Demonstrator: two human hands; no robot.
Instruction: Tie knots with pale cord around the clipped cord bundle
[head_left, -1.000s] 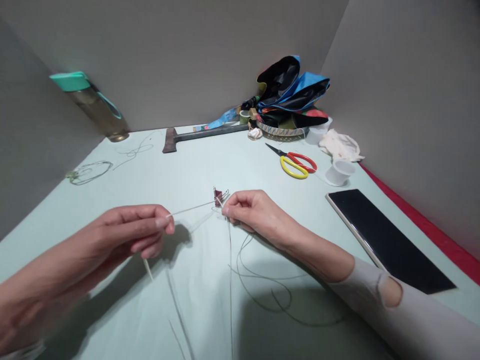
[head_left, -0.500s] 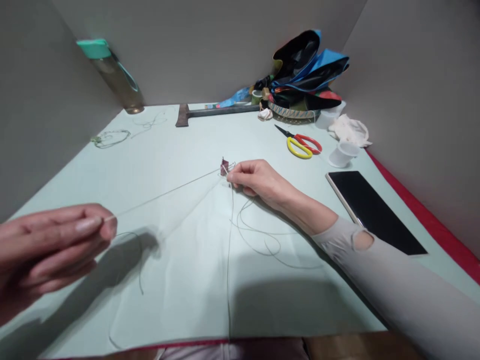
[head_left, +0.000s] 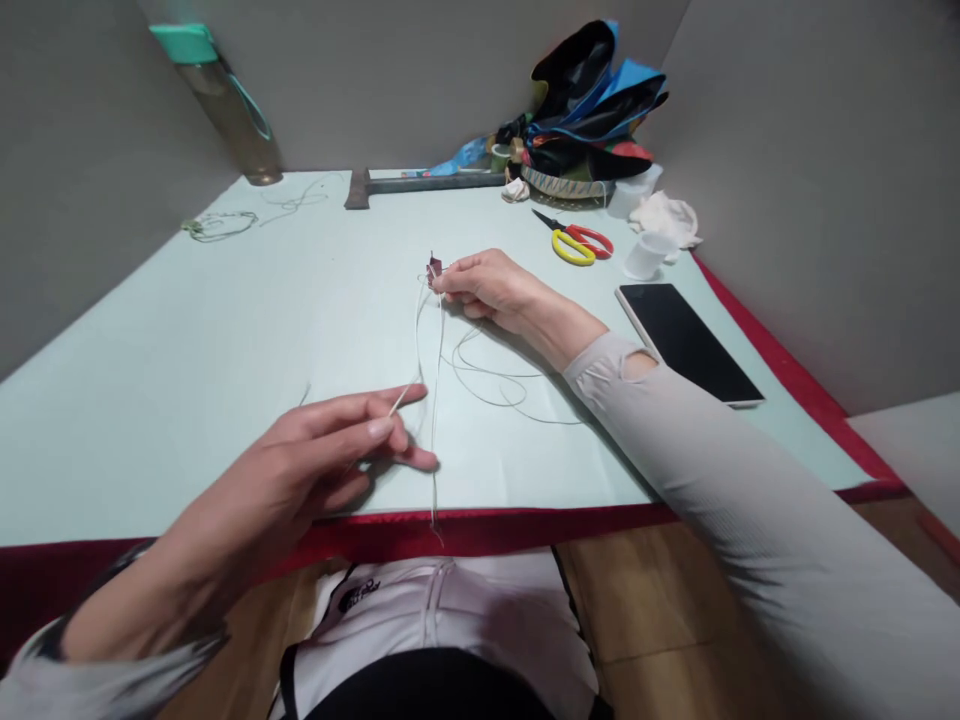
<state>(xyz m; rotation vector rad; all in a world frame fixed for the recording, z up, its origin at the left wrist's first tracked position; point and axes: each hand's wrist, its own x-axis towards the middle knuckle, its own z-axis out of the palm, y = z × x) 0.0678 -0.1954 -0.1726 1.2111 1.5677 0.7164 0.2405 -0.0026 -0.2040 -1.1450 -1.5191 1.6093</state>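
Observation:
My right hand (head_left: 487, 287) pinches pale cord beside a small dark-red piece (head_left: 433, 270) near the middle of the table. From there, thin cord (head_left: 438, 370) runs down toward the front edge, and its end hangs over that edge. My left hand (head_left: 352, 435) is lower and to the left, near the front edge, with a strand of cord held between thumb and fingers and two fingertips reaching toward the hanging cord. Whether those fingertips touch the hanging cord, I cannot tell. Loose loops of thin cord (head_left: 491, 403) lie below my right wrist.
A phone (head_left: 690, 343), yellow-and-red scissors (head_left: 576, 240) and a white cup (head_left: 649, 256) are at the right. A hammer (head_left: 427, 184) and a basket with dark and blue material (head_left: 570, 187) stand behind. A bottle (head_left: 232, 120) and coiled cord (head_left: 221, 226) are at the back left.
My left hand has come right, toward the middle, and its strand has gone from taut to slack. The view has tilted down, showing more of the front edge and my lap. My right hand keeps its pinch.

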